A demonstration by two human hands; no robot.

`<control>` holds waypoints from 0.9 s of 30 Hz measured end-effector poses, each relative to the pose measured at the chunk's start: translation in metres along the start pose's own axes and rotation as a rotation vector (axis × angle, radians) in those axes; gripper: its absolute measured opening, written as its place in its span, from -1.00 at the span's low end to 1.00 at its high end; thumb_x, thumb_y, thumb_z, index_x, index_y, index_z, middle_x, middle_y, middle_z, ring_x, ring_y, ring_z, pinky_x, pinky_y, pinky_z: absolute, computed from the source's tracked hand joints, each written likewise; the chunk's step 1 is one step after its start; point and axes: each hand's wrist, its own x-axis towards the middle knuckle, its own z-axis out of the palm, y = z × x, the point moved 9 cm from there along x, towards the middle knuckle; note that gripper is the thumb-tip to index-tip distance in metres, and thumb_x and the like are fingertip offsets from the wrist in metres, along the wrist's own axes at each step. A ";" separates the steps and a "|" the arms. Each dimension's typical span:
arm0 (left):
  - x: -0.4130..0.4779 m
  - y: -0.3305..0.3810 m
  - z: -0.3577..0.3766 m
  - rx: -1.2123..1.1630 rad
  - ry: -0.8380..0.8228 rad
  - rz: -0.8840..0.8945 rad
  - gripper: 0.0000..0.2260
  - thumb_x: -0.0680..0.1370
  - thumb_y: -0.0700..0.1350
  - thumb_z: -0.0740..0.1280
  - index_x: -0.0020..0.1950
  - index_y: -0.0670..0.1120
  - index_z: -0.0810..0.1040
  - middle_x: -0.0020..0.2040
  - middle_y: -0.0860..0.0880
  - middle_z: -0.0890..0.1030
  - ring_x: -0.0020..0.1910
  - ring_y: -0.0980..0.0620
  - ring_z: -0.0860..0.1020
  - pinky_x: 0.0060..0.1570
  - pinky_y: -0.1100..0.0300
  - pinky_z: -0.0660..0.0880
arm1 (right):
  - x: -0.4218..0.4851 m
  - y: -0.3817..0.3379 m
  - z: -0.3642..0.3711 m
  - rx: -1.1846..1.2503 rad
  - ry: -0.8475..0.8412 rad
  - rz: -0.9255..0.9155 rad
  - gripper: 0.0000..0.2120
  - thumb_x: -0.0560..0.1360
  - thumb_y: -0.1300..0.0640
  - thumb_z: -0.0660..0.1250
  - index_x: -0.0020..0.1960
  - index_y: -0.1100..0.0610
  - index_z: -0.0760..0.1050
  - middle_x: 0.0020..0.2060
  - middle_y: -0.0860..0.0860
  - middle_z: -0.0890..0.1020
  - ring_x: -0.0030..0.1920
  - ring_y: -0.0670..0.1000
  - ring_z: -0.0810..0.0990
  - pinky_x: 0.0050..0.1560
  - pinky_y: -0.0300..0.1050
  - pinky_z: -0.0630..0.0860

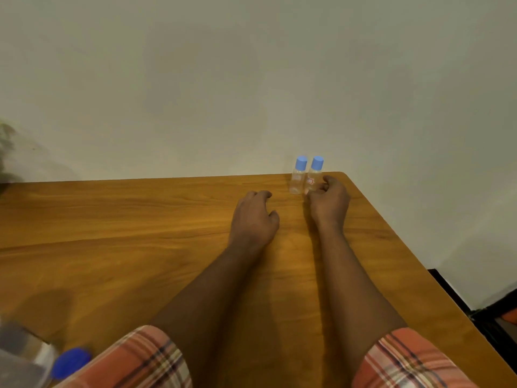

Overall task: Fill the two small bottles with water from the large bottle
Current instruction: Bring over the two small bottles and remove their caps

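Observation:
Two small clear bottles with light-blue caps stand side by side at the table's far right corner, the left small bottle (297,177) touching the right small bottle (312,176). My right hand (330,203) reaches the right one: its thumb lies across the bottle's base and its curled index finger sits against the bottle's right side. My left hand (254,219) rests on the table to the left of the bottles, fingers loosely curled, holding nothing. The large bottle (25,357), clear with a dark-blue cap (71,362), is blurred at the bottom left corner.
The wooden table (126,233) runs up to a pale wall at the back. Its right edge (414,261) slants toward me, with dark floor beyond it. A blurred plant (5,152) shows at the far left.

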 end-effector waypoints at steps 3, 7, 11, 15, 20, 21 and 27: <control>0.007 0.000 0.002 0.003 0.000 0.001 -0.57 0.52 -0.11 0.31 0.39 -0.10 0.40 0.28 -0.07 0.49 0.26 -0.04 0.45 0.26 0.05 0.42 | 0.006 0.000 0.004 -0.015 -0.017 0.002 -0.69 0.47 0.25 0.41 0.19 0.28 0.52 0.04 0.14 0.64 -0.13 -0.03 0.49 -0.11 -0.15 0.43; 0.009 0.002 0.004 0.015 0.000 0.018 -0.57 0.52 -0.09 0.31 0.38 -0.10 0.40 0.28 -0.08 0.49 0.25 -0.04 0.45 0.26 0.03 0.43 | 0.013 0.002 0.011 -0.013 -0.040 0.009 -0.53 0.46 0.21 0.44 0.34 0.22 0.45 0.14 0.11 0.62 0.11 0.09 0.59 -0.02 -0.14 0.47; 0.007 0.004 0.003 0.032 0.001 0.038 -0.58 0.52 -0.08 0.30 0.38 -0.10 0.40 0.27 -0.08 0.49 0.25 -0.05 0.45 0.25 0.04 0.43 | 0.013 -0.001 0.008 -0.019 -0.035 0.001 -0.67 0.48 0.20 0.41 0.24 0.22 0.54 0.06 0.10 0.66 -0.01 0.03 0.61 -0.11 -0.19 0.45; -0.003 0.005 -0.004 0.048 0.001 0.037 -0.59 0.53 -0.09 0.29 0.38 -0.10 0.41 0.25 -0.08 0.50 0.24 -0.05 0.44 0.23 0.05 0.42 | 0.000 -0.001 -0.008 0.023 0.000 0.036 -0.67 0.49 0.13 0.43 0.22 0.20 0.55 0.02 0.08 0.67 -0.08 -0.02 0.59 -0.16 -0.19 0.45; -0.036 0.003 -0.021 0.028 0.015 0.023 -0.61 0.53 -0.10 0.29 0.36 -0.11 0.43 0.23 -0.08 0.51 0.24 -0.05 0.45 0.22 0.07 0.42 | -0.048 -0.006 -0.026 0.079 -0.019 0.054 -0.63 0.45 0.10 0.48 0.21 0.18 0.56 0.02 0.04 0.66 -0.06 -0.07 0.58 -0.26 -0.35 0.38; -0.046 0.003 -0.026 0.017 0.026 0.016 -0.61 0.53 -0.10 0.29 0.36 -0.11 0.43 0.23 -0.07 0.51 0.23 -0.04 0.45 0.20 0.08 0.43 | -0.061 -0.009 -0.029 0.095 -0.029 0.055 -0.63 0.44 0.11 0.49 0.21 0.18 0.56 0.01 0.03 0.67 -0.06 -0.06 0.59 -0.27 -0.38 0.38; -0.120 0.002 -0.064 -0.072 0.087 0.027 -0.62 0.50 -0.13 0.31 0.32 -0.11 0.46 0.17 -0.06 0.55 0.18 -0.03 0.48 0.14 0.10 0.43 | -0.150 -0.036 -0.031 0.175 -0.116 0.059 -0.62 0.41 0.13 0.50 0.20 0.16 0.57 -0.04 -0.03 0.66 -0.04 -0.08 0.63 -0.15 -0.31 0.50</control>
